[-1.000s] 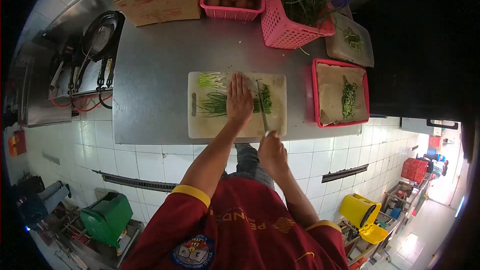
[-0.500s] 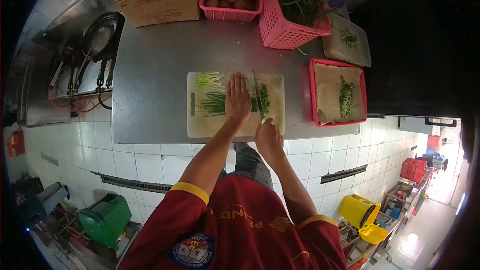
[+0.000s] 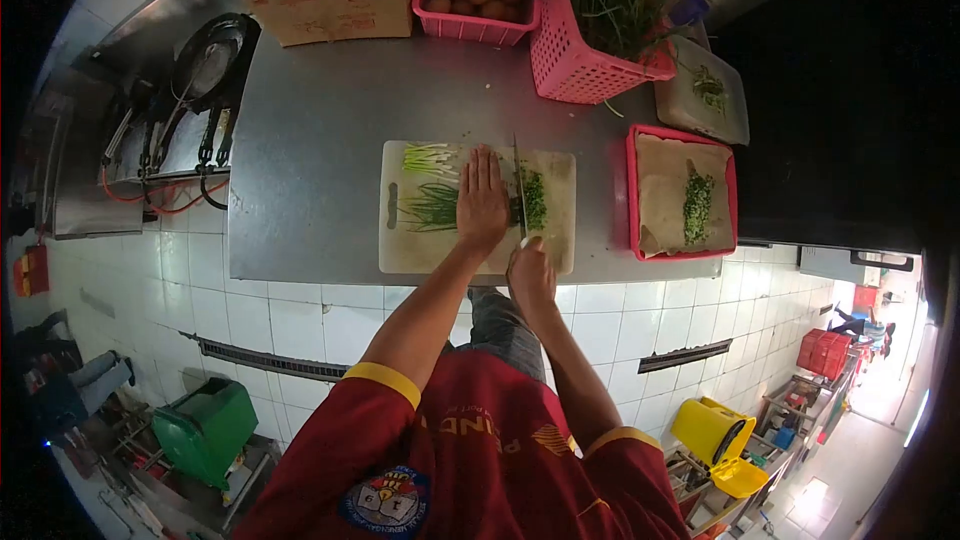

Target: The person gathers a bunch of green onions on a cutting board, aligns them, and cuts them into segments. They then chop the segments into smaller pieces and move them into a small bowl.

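My left hand (image 3: 483, 195) lies flat with fingers stretched out across a bundle of green onions (image 3: 432, 208) on a white cutting board (image 3: 400, 255). In my right hand (image 3: 531, 270) is the handle of a kitchen knife (image 3: 520, 180), its long blade pointing away from me just right of my left hand. Chopped green onion (image 3: 535, 202) lies in a strip along the blade's right side. White onion stalks (image 3: 429, 158) rest at the board's upper left, apart from both hands.
Chopped greens (image 3: 697, 208) lie in a paper-lined red tray (image 3: 633, 190) at right. Behind stand a pink basket (image 3: 590, 70) of long greens, a pink crate (image 3: 475, 28) of eggs and a cardboard box (image 3: 335, 8). Pans (image 3: 212, 60) sit at left.
The view has shifted slightly, so the board appears a little further right. The knife's handle end has swung slightly left, bringing the blade straighter. My left hand still lies on the green onions.
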Demonstrator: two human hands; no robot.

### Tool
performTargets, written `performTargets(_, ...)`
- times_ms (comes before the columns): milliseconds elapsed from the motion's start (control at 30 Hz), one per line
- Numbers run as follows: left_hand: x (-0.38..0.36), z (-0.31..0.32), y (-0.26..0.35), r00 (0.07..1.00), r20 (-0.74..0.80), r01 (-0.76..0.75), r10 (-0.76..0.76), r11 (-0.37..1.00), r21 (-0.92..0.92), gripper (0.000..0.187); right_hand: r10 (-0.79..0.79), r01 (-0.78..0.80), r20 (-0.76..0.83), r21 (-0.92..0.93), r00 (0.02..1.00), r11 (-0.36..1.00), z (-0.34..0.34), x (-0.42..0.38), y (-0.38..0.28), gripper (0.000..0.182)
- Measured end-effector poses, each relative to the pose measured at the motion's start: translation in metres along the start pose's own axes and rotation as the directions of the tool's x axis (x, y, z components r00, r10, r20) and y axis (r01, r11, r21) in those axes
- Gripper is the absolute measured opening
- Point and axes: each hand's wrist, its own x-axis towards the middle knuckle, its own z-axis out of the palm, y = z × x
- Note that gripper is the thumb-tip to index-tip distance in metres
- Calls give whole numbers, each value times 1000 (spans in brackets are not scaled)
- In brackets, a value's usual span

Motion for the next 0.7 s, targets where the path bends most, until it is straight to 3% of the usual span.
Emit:
performTargets(133, -1, -1, 0, 1000, 13, -4, 4, 1000, 23, 57, -12, 12, 28, 5, 1000, 1000, -52, -35, -26, 34)
performTargets(300, 0, 0, -1, 1000, 4, 4, -4, 999, -53, 60, 121, -118, 140, -32, 983, 993, -23, -71, -10, 31)
performTargets(433, 4, 8, -2, 1000, -29, 7, -8, 1000, -28, 57, 67, -64, -17, 144, 998, 987, 21, -44, 7, 32)
performTargets(533, 0, 5, -2, 999, -45, -16, 15, 1000, -20, 57, -85, 100, -157, 90, 984, 991, 26, -9, 10, 32)
performTargets(700, -1, 3, -4, 1000, -14, -25, 25, 999, -20, 61, -8, 7, 10, 56, 1000, 998, -49, -36, -28, 33)
